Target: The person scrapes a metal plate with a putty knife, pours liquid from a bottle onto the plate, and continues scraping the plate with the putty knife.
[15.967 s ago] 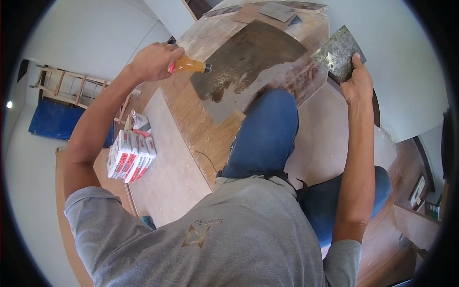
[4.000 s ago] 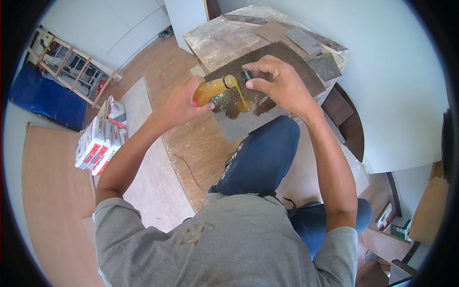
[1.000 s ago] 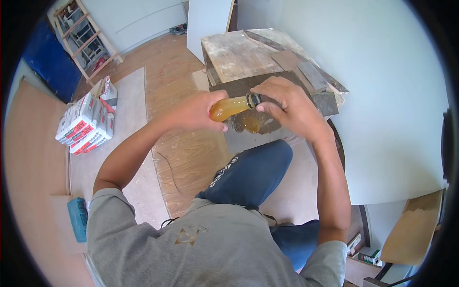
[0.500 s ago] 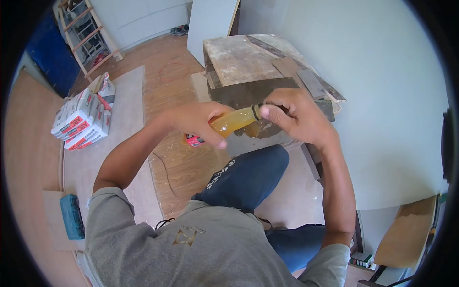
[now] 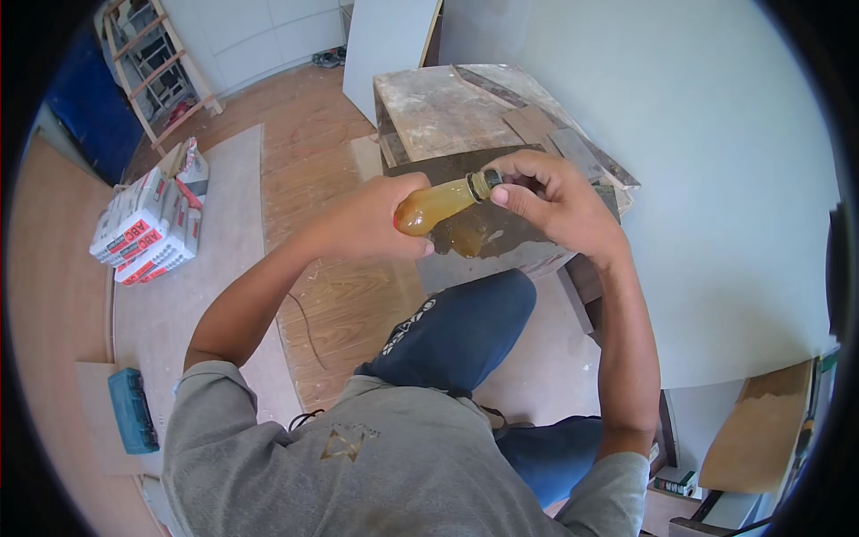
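Note:
My left hand [image 5: 369, 222] grips a small clear bottle of amber liquid [image 5: 433, 204], held almost level with its neck pointing right. My right hand [image 5: 553, 199] pinches the dark cap [image 5: 491, 182] at the bottle's mouth. Just below the bottle lies a dark board [image 5: 488, 234] with a wet amber puddle on it. The board rests on a grey slab above my blue-trousered knee [image 5: 456, 322].
A worn wooden worktable [image 5: 443, 103] with loose tile pieces stands behind the board, against a white wall on the right. Stacked bags [image 5: 148, 228] lie on the floor at left, a teal tool case [image 5: 132, 410] lower left, a wooden ladder frame at upper left.
The pouring seen four seconds ago has stopped. Over the last second the bottle has stayed near level and my right hand's fingers have kept working the cap at its mouth.

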Available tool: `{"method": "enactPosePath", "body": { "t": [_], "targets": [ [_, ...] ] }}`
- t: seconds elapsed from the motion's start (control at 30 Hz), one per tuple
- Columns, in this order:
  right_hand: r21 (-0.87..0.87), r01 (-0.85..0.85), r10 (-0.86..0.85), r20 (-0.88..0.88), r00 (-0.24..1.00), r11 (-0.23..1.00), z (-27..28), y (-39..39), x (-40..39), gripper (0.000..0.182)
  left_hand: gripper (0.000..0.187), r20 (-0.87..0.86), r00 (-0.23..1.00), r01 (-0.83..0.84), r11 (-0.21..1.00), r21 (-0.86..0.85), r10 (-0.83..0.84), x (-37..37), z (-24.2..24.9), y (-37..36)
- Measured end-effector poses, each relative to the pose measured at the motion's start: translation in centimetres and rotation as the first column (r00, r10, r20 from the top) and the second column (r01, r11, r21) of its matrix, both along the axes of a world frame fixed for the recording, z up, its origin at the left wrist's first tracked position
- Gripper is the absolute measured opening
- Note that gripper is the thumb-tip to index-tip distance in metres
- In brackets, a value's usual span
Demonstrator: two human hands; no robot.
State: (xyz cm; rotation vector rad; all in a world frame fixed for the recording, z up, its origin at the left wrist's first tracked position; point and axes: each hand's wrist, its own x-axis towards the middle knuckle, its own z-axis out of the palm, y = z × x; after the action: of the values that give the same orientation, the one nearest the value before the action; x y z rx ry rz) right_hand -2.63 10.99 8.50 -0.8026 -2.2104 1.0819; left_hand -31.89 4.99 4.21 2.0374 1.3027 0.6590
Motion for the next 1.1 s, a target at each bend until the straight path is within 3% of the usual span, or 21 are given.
{"method": "enactPosePath", "body": {
  "t": [0.07,0.1,0.17,0.2,0.37,0.53,0.6,0.67,0.7,0.77,0.8,0.87,0.97,1.1],
  "targets": [
    [0.029,-0.022,0.021,0.023,1.000,0.999,0.0,0.1,0.0,0.027,0.048,-0.026,0.998,0.055,0.997,-0.051,-0.057,-0.2,0.4,0.1],
    [0.058,-0.044,0.042,0.046,0.998,0.997,-0.1,0.2,0.0,0.036,0.048,-0.025,0.998,0.055,0.997,-0.052,-0.056,-0.3,0.5,0.1],
    [0.078,-0.056,0.054,0.038,0.998,0.995,-0.2,0.1,-0.1,0.036,0.048,0.024,0.999,0.049,0.970,-0.237,-0.044,-0.3,0.8,0.0],
    [0.099,-0.068,0.065,0.029,0.997,0.993,-0.2,0.1,-0.1,0.037,0.048,0.025,0.999,0.051,0.970,-0.238,-0.046,-0.3,0.8,0.1],
    [0.074,-0.055,0.054,0.017,0.998,0.996,0.1,0.1,0.1,0.029,0.050,0.132,0.988,0.125,0.906,-0.404,-0.077,-0.2,0.9,0.3],
    [0.154,0.005,-0.022,0.108,0.994,0.988,0.9,0.3,0.4,0.026,0.048,0.112,0.990,0.113,0.952,-0.286,-0.084,1.0,0.9,-0.3],
    [0.163,-0.002,-0.040,0.253,0.967,0.987,1.7,0.2,0.3,0.032,0.046,0.099,0.991,0.113,0.966,-0.233,-0.091,1.1,0.7,-0.2],
    [0.073,-0.008,-0.004,0.168,0.986,0.997,1.0,0.8,0.8,0.029,0.046,0.121,0.982,0.161,0.980,-0.118,-0.147,0.7,-0.3,0.4],
    [-0.017,-0.027,0.028,0.081,0.996,0.999,0.6,1.0,1.0,0.027,0.046,0.125,0.981,0.161,0.980,-0.119,-0.146,0.6,-0.5,0.6],
    [-0.005,-0.061,0.061,0.022,0.998,0.998,0.1,0.6,0.8,0.027,0.050,0.213,0.969,0.181,0.942,-0.284,-0.122,0.2,-0.3,1.0],
    [0.013,-0.091,0.091,-0.038,0.995,0.996,0.1,0.6,0.7,0.028,0.050,0.210,0.970,0.181,0.943,-0.281,-0.124,0.2,0.1,1.0],
    [0.045,-0.089,0.090,-0.009,0.996,0.995,0.3,0.4,0.7,0.030,0.050,0.153,0.985,0.141,0.895,-0.423,-0.083,0.4,0.9,0.7],
    [0.079,-0.095,0.092,0.041,0.995,0.992,0.2,0.4,1.0,0.033,0.052,0.138,0.976,0.206,0.931,-0.301,-0.171,0.2,-0.1,1.1],
    [0.053,-0.105,0.101,0.066,0.993,0.993,0.5,0.3,1.0,0.033,0.054,0.141,0.974,0.215,0.909,-0.357,-0.175,0.2,0.1,1.2]
  ]
}}
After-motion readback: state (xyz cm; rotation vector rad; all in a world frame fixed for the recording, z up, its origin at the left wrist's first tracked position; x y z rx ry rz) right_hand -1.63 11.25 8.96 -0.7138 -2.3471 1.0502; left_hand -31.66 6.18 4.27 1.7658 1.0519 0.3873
